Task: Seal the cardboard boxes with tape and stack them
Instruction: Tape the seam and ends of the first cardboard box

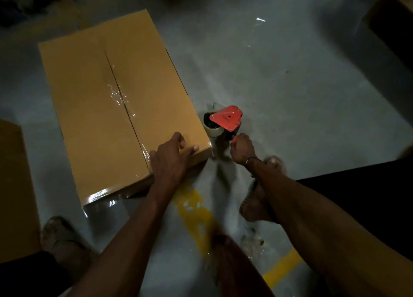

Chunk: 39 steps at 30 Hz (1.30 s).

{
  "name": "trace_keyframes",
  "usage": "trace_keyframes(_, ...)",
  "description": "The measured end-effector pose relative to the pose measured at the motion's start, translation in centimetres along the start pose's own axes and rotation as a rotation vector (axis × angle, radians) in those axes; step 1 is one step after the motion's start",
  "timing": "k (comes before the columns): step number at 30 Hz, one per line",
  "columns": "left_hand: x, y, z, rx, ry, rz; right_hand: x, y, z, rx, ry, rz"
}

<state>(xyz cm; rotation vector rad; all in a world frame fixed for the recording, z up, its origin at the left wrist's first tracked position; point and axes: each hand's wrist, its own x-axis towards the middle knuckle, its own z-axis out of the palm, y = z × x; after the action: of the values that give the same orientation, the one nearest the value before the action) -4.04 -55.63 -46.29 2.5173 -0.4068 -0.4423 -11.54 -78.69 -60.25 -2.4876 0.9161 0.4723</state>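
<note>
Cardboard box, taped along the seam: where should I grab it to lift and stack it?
Probably grip the cardboard box by its two short ends, low at the bottom edges, coming from the near end where the left hand rests. It lies flat and long, offering no handles.

One taped cardboard box (116,109) on the floor, part of a second box (15,189) at left; one red tape dispenser (224,122); two hands; two sandalled feet.

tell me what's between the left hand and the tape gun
In the head view, only the box's near right corner and bare grey floor separate the left hand from the tape gun.
</note>
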Motion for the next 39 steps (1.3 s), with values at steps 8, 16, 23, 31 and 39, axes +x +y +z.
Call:
trace_keyframes(8,0.4,-1.3,1.5,-0.121,0.066,-0.052,0.7,0.3,5.0,0.254,0.074,0.030)
trace_keyframes(16,0.0,-1.0,0.9,-0.062,0.042,-0.002,0.7,-0.2,4.1,0.399,-0.057,0.266)
trace_keyframes(23,-0.2,-3.1,-1.5,-0.204,-0.064,0.130,-1.9,-4.2,-4.0,0.528,0.167,0.413)
trace_keyframes(31,-2.2,-9.2,-6.1,-0.073,-0.024,0.047,-7.8,-15.9,-8.3,0.416,-0.007,-0.599)
trace_keyframes(39,-4.6,-12.7,-6.6,-0.100,0.040,0.059,-10.0,-18.1,-4.8,0.142,-0.308,-0.778)
